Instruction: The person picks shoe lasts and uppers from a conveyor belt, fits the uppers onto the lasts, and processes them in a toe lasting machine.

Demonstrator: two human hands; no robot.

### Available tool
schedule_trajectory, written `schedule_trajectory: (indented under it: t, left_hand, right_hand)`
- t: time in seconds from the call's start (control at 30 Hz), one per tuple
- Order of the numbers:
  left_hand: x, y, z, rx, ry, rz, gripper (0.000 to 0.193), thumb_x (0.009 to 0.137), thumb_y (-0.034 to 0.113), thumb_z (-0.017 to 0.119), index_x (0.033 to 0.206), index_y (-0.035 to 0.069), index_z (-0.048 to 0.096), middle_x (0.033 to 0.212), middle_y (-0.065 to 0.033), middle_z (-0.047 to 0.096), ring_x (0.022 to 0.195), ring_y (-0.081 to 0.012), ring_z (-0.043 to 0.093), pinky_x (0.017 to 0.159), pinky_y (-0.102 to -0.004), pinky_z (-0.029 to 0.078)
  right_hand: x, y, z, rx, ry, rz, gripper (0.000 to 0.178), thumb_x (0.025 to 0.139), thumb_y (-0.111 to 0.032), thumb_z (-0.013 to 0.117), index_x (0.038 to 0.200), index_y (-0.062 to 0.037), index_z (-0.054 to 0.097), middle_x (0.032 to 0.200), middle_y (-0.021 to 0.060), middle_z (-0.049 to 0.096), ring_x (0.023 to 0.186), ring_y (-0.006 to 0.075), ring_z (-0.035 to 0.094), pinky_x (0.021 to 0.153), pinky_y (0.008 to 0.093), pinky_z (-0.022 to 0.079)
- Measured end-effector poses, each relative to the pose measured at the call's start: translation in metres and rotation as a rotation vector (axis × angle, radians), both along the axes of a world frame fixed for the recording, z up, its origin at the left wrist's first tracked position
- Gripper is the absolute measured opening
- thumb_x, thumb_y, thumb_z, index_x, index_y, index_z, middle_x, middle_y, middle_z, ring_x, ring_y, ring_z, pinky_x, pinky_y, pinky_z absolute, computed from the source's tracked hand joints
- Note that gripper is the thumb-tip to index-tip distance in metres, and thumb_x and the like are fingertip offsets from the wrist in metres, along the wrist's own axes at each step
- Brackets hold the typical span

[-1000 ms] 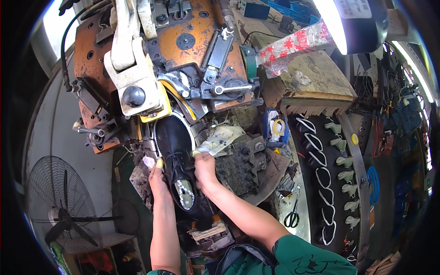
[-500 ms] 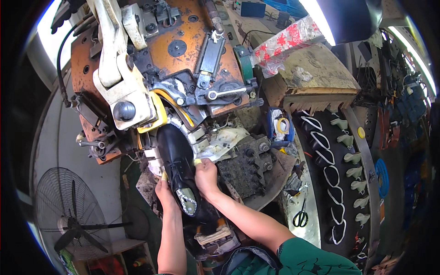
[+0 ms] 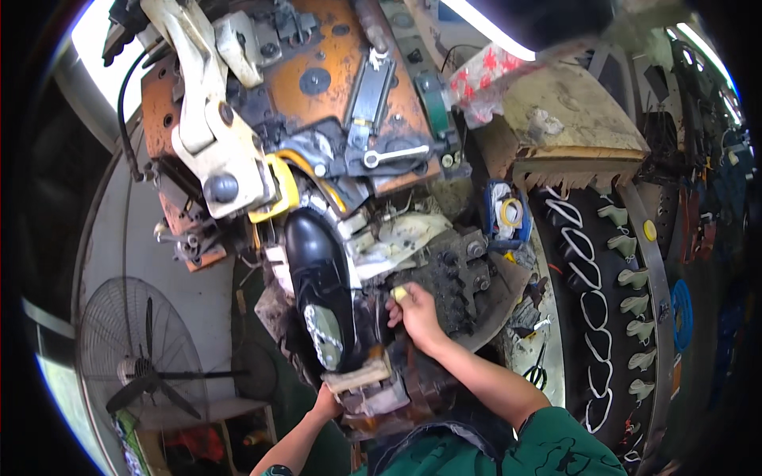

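A black lace-up shoe upper [image 3: 317,254] on a last sits toe-forward in the shoe machine, its toe by the machine's yellow pad [image 3: 279,190]. The last's pale green heel part [image 3: 324,336] faces me. My right hand [image 3: 417,315] hovers to the right of the shoe, apart from it. Its fingers are loosely bent, a yellow cover is on the thumb, and nothing shows in its grasp. Low down, my left hand [image 3: 327,402] is beside a worn block [image 3: 367,389] below the shoe; that hand's fingers are hidden.
A caged fan [image 3: 143,357] stands at left. On the right, a rack [image 3: 591,317] carries dark shoe uppers with white edges, near several pale lasts [image 3: 633,278]. Black scissors [image 3: 538,373] lie on its edge, and a blue basket [image 3: 508,214] with a tape roll is behind.
Both hands have let go of the shoe. The right moved off to the right, the left came down beside the block. The shoe's rear shifted, and the view moved slightly.
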State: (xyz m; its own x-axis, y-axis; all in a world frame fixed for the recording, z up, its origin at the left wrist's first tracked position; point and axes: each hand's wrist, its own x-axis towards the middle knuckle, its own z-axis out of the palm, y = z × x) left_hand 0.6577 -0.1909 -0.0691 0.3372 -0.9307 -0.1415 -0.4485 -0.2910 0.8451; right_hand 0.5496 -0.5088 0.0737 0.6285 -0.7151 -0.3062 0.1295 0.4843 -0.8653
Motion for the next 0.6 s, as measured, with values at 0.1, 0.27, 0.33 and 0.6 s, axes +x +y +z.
schedule_trajectory:
  t: [0.1, 0.27, 0.33, 0.6]
  left_hand:
    - [-0.013, 0.059, -0.040, 0.161, 0.261, 0.325, 0.043, 0.066, 0.018, 0.077, 0.105, 0.004, 0.065, 0.106, -0.0188, 0.066, 0.103, -0.0343, 0.061, 0.091, -0.0381, 0.048]
    - [-0.038, -0.014, 0.202, 0.359, -0.181, 0.292, 0.046, 0.061, 0.012, 0.082, 0.102, -0.002, 0.067, 0.091, -0.0147, 0.070, 0.084, -0.0272, 0.069, 0.079, -0.0355, 0.053]
    - [-0.049, -0.021, 0.267, 0.371, -0.122, 0.524, 0.043, 0.059, 0.007, 0.084, 0.096, -0.001, 0.065, 0.086, -0.0096, 0.070, 0.077, -0.0121, 0.065, 0.071, -0.0278, 0.052]
    - [-0.102, -0.159, 0.304, -0.453, 0.925, 0.435, 0.081, 0.082, 0.070, 0.052, 0.119, -0.003, 0.053, 0.101, -0.0180, 0.065, 0.085, -0.0263, 0.064, 0.074, -0.0347, 0.054]
  right_hand:
    - [0.001, 0.008, 0.013, -0.020, -0.041, 0.079, 0.015, 0.097, -0.011, 0.047, 0.091, 0.0007, 0.054, 0.075, 0.0084, 0.060, 0.058, 0.0127, 0.056, 0.053, 0.0274, 0.051]
    - [-0.041, -0.002, 0.035, -0.001, -0.151, 0.118, 0.015, 0.096, -0.013, 0.049, 0.089, -0.0004, 0.054, 0.079, 0.0077, 0.060, 0.064, 0.0112, 0.055, 0.057, 0.0274, 0.051]
    - [-0.056, 0.011, 0.036, -0.003, -0.175, 0.142, 0.015, 0.096, -0.013, 0.051, 0.089, -0.0003, 0.054, 0.080, 0.0080, 0.060, 0.064, 0.0114, 0.055, 0.059, 0.0276, 0.051]
    - [-0.160, 0.063, 0.063, 0.320, -0.772, 0.737, 0.080, 0.081, -0.017, 0.074, 0.144, -0.0013, 0.028, 0.145, 0.0143, 0.035, 0.135, 0.0201, 0.033, 0.104, 0.0366, 0.038]
